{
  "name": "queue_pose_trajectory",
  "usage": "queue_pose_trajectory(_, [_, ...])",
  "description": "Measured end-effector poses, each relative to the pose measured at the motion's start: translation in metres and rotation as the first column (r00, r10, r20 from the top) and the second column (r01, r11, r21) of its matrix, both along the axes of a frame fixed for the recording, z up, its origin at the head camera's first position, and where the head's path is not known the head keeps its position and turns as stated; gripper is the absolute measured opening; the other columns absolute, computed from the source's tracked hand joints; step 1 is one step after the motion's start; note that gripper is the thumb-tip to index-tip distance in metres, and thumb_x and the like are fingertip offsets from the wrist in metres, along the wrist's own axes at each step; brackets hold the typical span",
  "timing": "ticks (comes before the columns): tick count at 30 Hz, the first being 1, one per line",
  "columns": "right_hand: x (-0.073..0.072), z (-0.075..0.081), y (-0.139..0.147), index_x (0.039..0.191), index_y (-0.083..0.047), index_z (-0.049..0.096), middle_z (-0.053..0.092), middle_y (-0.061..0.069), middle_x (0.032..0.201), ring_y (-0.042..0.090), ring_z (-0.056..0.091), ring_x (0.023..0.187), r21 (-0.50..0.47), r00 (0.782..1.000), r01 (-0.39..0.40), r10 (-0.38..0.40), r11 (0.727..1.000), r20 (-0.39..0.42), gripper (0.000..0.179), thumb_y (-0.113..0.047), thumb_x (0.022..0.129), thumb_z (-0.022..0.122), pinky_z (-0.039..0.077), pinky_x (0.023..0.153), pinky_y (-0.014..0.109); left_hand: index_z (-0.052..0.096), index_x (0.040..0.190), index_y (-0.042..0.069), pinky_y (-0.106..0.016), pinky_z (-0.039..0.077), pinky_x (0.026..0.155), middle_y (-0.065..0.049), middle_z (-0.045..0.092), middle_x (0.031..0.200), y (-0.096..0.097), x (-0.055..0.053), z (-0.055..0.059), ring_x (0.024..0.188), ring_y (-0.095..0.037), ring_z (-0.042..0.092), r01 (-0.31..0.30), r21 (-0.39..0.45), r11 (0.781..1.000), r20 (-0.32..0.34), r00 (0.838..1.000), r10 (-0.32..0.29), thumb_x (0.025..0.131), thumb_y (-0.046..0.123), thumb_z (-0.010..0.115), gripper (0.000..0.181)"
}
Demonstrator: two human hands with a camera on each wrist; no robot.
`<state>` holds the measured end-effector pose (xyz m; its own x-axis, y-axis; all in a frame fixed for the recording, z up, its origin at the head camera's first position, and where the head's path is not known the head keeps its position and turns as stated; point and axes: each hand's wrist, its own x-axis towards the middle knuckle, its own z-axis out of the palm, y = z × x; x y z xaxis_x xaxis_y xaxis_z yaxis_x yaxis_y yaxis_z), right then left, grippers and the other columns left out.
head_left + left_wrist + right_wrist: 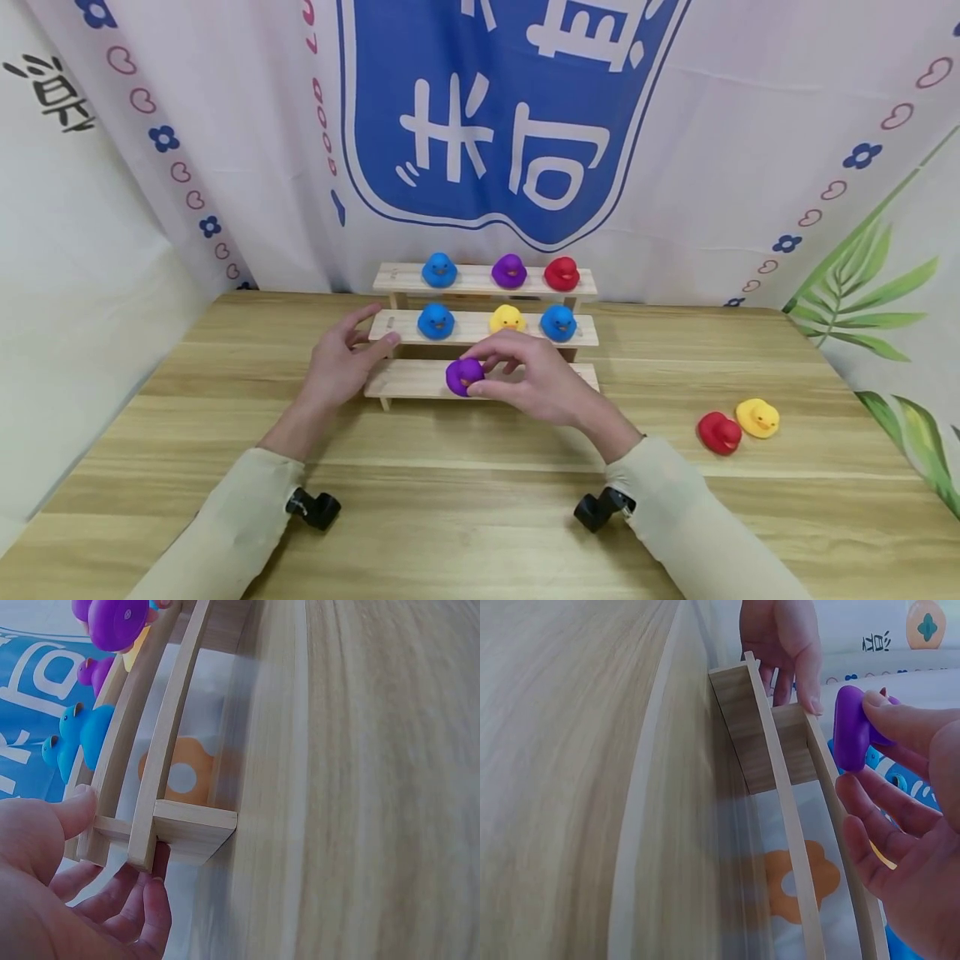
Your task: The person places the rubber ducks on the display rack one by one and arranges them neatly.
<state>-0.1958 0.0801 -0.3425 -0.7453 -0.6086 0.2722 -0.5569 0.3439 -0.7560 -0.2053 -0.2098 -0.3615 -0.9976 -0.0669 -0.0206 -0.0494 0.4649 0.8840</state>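
Observation:
Between the thumb and fingers of my right hand (537, 383) a purple rubber duck (463, 377) is pinched, held above the bottom step of a three-tier wooden stand (412, 379). In the right wrist view the purple duck (850, 729) hangs apart from the planks. My left hand (341, 358) grips the stand's left end; in the left wrist view its thumb lies on a plank and its fingers curl beneath. Blue, purple (510, 272) and red (561, 273) ducks sit on the top tier. On the middle tier are a blue duck (436, 321), a yellow duck (507, 319) and another blue one.
To the right on the wooden table (465, 517) lie a red duck (720, 433) and a yellow duck (757, 417), side by side. Behind the stand hangs a printed cloth (300, 242) with a blue panel. A small black camera sits on each wrist.

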Motion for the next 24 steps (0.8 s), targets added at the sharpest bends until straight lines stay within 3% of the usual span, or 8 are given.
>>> queue_pose_trajectory(9, [0.000,0.000,-0.010,0.116,-0.027,0.069,0.067,-0.013,0.108,0.016,0.064,0.100,0.028,0.999,-0.013,0.014,1.000,-0.029,0.030,-0.030,0.087,0.076,0.055,0.085,0.039,0.036,0.152,0.033,-0.040,0.050,0.095,-0.011,0.063,0.132,0.001,-0.002,0.001,0.119,-0.028,0.059,0.000,0.007,1.000,0.003,1.000,0.000,0.089,0.053,0.067,0.073])
queue_pose_trajectory(24, [-0.001,-0.012,-0.027,0.117,-0.021,0.069,0.068,-0.012,0.110,0.008,0.063,0.099,0.079,1.000,-0.017,0.016,0.997,0.010,0.031,-0.026,0.087,0.077,0.054,0.090,0.032,0.036,0.152,0.030,-0.043,0.050,0.097,-0.013,0.063,0.133,0.001,-0.001,-0.001,0.120,-0.029,0.059,-0.008,-0.003,1.000,-0.004,1.000,0.008,0.091,0.050,0.067,0.072])
